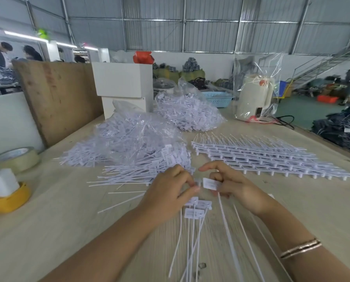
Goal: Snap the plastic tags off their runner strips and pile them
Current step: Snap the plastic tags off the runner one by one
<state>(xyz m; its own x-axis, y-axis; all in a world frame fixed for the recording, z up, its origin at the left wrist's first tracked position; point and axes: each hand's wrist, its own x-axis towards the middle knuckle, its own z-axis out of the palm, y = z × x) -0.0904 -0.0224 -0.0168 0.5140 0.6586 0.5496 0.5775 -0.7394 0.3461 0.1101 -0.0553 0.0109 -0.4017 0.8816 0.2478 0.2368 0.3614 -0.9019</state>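
Head view: I look down on a wooden table (48, 231), with both forearms coming in from the bottom edge.
Left hand: my left hand (168, 192) sits palm down, fingers curled, thumb and forefinger pinching a small white piece at the tips; what exactly that piece is I cannot tell.
Right hand: my right hand (233, 186) is curled round a white tag (210, 183), holding its flat head between thumb and fingers; the forefinger arches above it. A bracelet (300, 248) is on this wrist.
Held tag: its head faces the left hand, and its thin tail runs along the long axis toward me, down to the bottom edge.
Loose tags: a few tags (192, 212) lie just below the left hand, heads away from me, tails pointing toward me.
Pile: a heap of snapped tags (137, 171) lies just beyond the left hand, tails pointing mostly left.
Runner strips: uncut strips (261, 157) are stacked beyond the right hand, long axis left to right.
Around: two clear bags of tags (141, 131) behind the pile; a tape roll (17, 157) and a yellow dispenser (9, 198) at the left; white boxes (123, 80) and a kettle in plastic (253, 96) farther back.
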